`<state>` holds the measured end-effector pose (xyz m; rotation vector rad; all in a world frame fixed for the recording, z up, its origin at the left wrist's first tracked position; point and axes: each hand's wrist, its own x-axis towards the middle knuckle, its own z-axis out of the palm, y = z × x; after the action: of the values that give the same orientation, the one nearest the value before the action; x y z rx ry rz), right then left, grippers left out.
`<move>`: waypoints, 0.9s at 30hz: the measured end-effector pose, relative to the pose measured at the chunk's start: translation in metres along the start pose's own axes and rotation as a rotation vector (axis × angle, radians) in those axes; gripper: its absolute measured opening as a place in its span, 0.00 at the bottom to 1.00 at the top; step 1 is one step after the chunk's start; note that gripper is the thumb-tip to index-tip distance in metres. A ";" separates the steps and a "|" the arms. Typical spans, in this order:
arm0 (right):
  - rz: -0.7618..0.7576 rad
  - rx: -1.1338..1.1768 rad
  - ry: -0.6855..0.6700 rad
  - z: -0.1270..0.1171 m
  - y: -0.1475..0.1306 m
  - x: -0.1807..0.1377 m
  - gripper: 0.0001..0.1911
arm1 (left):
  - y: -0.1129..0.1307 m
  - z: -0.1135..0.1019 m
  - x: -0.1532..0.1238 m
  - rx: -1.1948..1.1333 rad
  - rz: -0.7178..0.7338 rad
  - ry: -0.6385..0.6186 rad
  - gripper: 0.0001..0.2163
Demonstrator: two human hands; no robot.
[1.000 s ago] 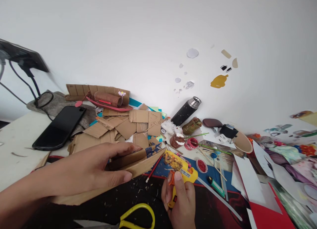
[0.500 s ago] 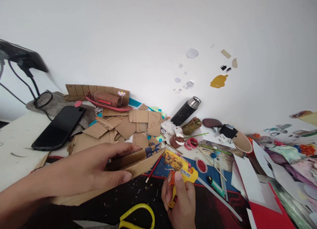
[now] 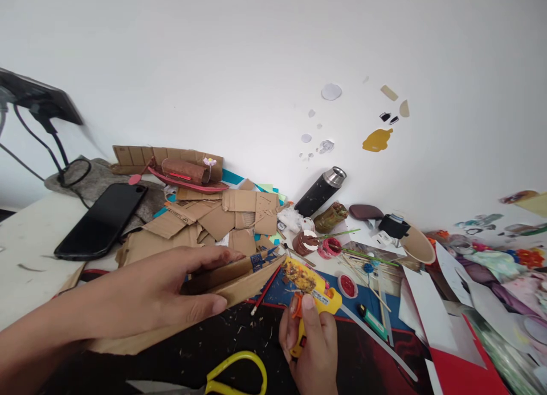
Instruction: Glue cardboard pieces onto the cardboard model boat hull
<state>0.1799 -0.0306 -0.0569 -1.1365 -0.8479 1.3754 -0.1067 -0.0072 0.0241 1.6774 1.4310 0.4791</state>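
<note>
My left hand [image 3: 171,295] reaches in from the left, its thumb and fingers closed over a folded cardboard piece [image 3: 252,284] shaped like a narrow boat hull. My right hand [image 3: 314,341] is wrapped round the handle of a yellow glue gun [image 3: 318,292], with a finger at its orange trigger. The gun's stained nozzle end meets the pointed right tip of the cardboard; whether they touch I cannot tell. A clear glue stick [image 3: 380,341] sticks out of the gun's back. Below the hands lie yellow-handled scissors [image 3: 237,358], partly cut off by the bottom edge.
Behind are stacked cardboard scraps [image 3: 217,218] and a reddish model boat [image 3: 188,175]. A black phone [image 3: 102,221] lies left. Toward the right are a black flask [image 3: 322,190], paint pots [image 3: 331,248], a green cutter [image 3: 372,322] and a red pencil [image 3: 267,289].
</note>
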 end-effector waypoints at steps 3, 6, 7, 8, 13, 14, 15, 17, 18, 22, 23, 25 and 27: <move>0.007 0.008 0.006 -0.001 0.001 0.000 0.36 | -0.004 0.001 0.001 0.002 0.004 0.019 0.34; 0.030 0.032 0.009 -0.001 0.000 0.000 0.36 | -0.008 0.003 0.004 -0.001 0.020 0.029 0.35; 0.037 0.039 0.011 -0.001 0.000 0.000 0.36 | -0.009 0.003 0.004 -0.002 0.023 0.024 0.35; 0.043 0.042 0.010 0.000 0.000 0.001 0.36 | -0.010 0.004 0.004 -0.001 0.025 0.020 0.35; 0.044 0.053 0.020 0.000 0.001 0.001 0.36 | -0.006 0.003 0.004 0.013 0.051 0.043 0.32; 0.044 0.052 0.024 0.000 0.001 0.001 0.36 | -0.005 0.003 0.004 0.016 0.054 0.043 0.32; 0.039 0.048 0.027 0.000 0.001 0.001 0.36 | -0.004 0.002 0.004 0.021 0.053 0.038 0.32; 0.032 0.032 0.026 0.000 0.000 0.002 0.36 | -0.003 0.002 0.004 0.033 0.041 0.024 0.33; 0.027 0.022 0.021 0.000 0.000 0.002 0.36 | -0.003 0.002 0.004 0.035 0.033 0.020 0.34; 0.009 -0.003 0.015 0.001 -0.002 0.001 0.36 | -0.004 0.003 0.004 0.001 0.029 0.022 0.34; 0.004 -0.004 0.018 0.002 -0.003 0.001 0.36 | -0.005 0.003 0.004 -0.006 0.028 0.027 0.34; 0.002 -0.004 0.011 0.001 -0.004 0.001 0.36 | -0.005 0.004 0.003 -0.010 0.027 0.036 0.33; 0.003 -0.003 0.000 0.001 -0.004 0.002 0.36 | -0.004 0.004 0.003 -0.009 0.029 0.032 0.33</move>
<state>0.1801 -0.0283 -0.0532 -1.1404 -0.8494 1.3768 -0.1054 -0.0058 0.0181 1.6924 1.4278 0.5297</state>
